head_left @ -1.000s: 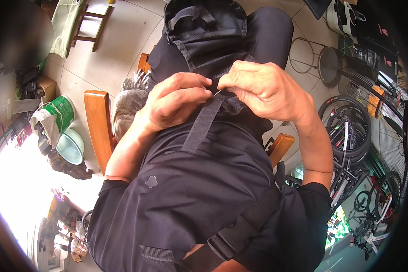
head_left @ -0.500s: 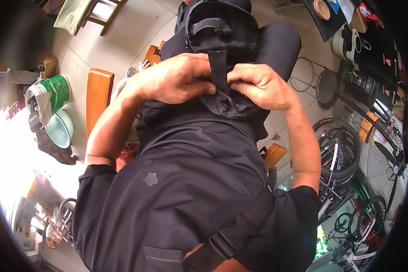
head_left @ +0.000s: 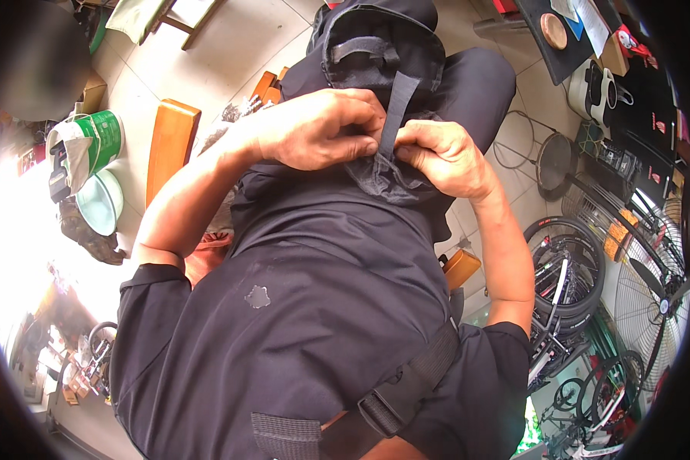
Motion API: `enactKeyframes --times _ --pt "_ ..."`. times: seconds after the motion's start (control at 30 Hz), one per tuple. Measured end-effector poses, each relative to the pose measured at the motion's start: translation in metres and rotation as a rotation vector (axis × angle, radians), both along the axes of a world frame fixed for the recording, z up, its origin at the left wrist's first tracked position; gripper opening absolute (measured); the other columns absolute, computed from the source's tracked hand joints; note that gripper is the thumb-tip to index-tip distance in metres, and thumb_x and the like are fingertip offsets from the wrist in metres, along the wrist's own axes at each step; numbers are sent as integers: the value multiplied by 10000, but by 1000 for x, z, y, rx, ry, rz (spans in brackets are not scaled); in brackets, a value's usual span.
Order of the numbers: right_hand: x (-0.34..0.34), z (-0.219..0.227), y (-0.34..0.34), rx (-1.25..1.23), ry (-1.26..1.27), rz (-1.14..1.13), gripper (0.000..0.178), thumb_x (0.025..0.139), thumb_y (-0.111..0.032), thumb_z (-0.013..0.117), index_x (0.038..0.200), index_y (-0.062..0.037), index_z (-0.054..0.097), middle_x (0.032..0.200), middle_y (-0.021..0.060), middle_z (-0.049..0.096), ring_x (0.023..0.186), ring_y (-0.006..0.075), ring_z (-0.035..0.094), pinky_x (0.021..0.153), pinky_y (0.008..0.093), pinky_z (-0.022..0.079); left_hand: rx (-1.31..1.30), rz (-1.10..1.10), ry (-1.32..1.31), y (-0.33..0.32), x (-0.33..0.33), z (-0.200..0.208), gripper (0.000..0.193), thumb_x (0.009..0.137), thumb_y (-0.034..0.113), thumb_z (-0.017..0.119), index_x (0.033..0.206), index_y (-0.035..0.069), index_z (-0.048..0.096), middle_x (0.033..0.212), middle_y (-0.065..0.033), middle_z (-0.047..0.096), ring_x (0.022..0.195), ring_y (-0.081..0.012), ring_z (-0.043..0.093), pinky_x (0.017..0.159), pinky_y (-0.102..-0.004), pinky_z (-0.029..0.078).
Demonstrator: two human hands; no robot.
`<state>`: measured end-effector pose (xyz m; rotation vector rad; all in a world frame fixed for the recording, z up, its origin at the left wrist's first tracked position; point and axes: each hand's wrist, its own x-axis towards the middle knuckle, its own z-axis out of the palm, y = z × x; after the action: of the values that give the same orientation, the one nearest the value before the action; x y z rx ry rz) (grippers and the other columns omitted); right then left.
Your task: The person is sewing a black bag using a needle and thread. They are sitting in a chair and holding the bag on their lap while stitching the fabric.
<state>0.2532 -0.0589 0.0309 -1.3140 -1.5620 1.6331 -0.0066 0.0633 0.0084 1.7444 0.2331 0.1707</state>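
On the person's lap lay a black bag (head_left: 429, 65), the loop handle (head_left: 360, 47) on its far part turned up toward the camera and its near part bunched just beyond the belly. A flat black strap (head_left: 400, 100) rose from that bunched cloth between the two hands, leaning a little to the right, its loose end toward the handle.

The left hand (head_left: 322, 132) was clenched on the bag's cloth at the strap's base, thumb on the near side, the bent fingers partly hidden behind. The right hand (head_left: 446, 157) was curled at the strap's right edge, thumb tip close to the forefinger; whether it gripped the strap, something thin or nothing, I cannot tell.

The person wore a dark shirt (head_left: 322, 322) with a small grey patch (head_left: 257, 297) on it, and a wide band with a black buckle (head_left: 381, 410) ran slantwise over the chest. Wooden chair arms (head_left: 170, 149) showed at both sides of the body.

Out to the left, on the tiled floor (head_left: 241, 38), a green and white bucket (head_left: 106, 142) stood just beside a pale basin (head_left: 102, 203). To the right were a bicycle wheel (head_left: 596, 264) and a fan (head_left: 652, 337).
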Motion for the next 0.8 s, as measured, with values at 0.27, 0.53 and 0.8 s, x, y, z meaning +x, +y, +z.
enactKeyframes --times 0.27,0.53,0.8 --pt "-8 -2 -11 16 -11 -85 138 1010 24 716 1123 57 787 985 119 808 884 157 758 806 300 597 -68 91 -33 -12 -2 -10 133 1034 125 746 1034 -4 714 1166 -143 705 1082 -292 700 965 -402 555" --pt "-16 -14 -24 -104 81 -218 149 1030 -1 716 1142 68 786 986 64 802 886 110 727 805 279 591 -31 194 -46 -23 2 -16 108 1044 103 740 1031 0 710 1145 -128 711 1070 -266 700 969 -398 557" --pt "-6 -2 -19 -264 66 -196 144 1042 -17 724 1159 46 781 934 15 767 846 70 685 781 261 573 -102 52 14 -16 -6 -8 201 1059 163 767 1161 -7 737 1262 -135 703 1207 -266 682 1083 -406 530"
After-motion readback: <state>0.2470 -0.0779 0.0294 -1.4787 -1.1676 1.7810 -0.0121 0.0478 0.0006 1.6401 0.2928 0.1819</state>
